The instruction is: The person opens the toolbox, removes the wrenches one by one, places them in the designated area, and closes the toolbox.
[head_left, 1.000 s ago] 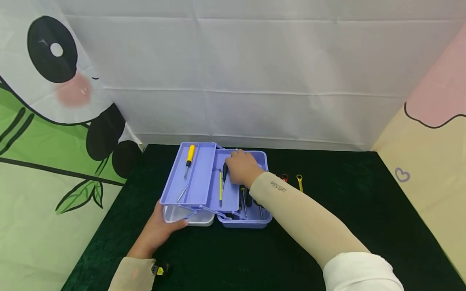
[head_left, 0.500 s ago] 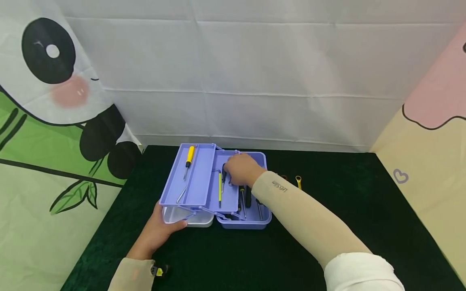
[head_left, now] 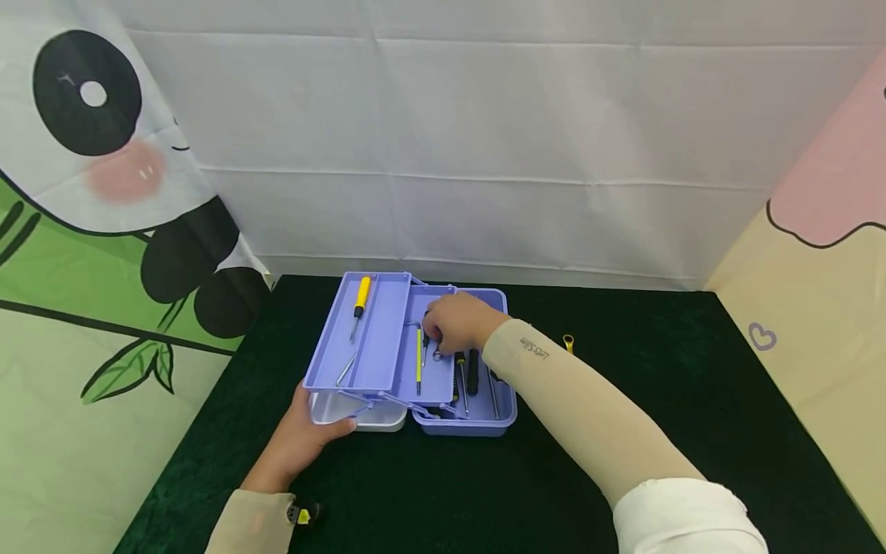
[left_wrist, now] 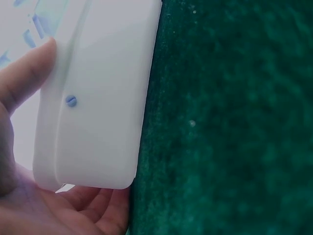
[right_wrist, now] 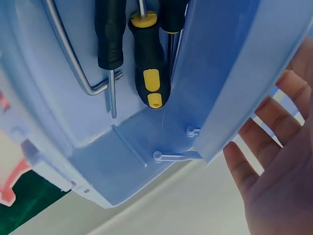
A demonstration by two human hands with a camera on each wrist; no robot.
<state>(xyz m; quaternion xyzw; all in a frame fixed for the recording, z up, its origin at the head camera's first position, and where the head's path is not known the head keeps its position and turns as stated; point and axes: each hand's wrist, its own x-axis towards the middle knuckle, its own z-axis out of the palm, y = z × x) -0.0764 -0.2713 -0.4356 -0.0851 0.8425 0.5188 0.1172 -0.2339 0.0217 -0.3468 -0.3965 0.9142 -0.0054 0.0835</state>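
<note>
In the head view a lilac cantilever toolbox stands spread on the dark green cloth. My left hand grips the corner of its white lid. The left wrist view shows the thumb on the lid's rim and the fingers underneath. My right hand is over the middle tray, its fingers bent down beside a dark-handled screwdriver. In the right wrist view the fingertips lie behind the tray wall; I cannot tell whether they pinch the screwdriver. A thin yellow-handled tool lies alongside.
The left tray carries a yellow screwdriver and a metal hex key. Several tools, among them a black-and-yellow screwdriver, lie in the toolbox's bottom. A yellow wrench shows on the cloth beyond my right forearm.
The right hand has shifted slightly and its fingers have closed down over the dark screwdriver handle, covering more of it. The forearm now hides the red wrench. The left hand stays put.
</note>
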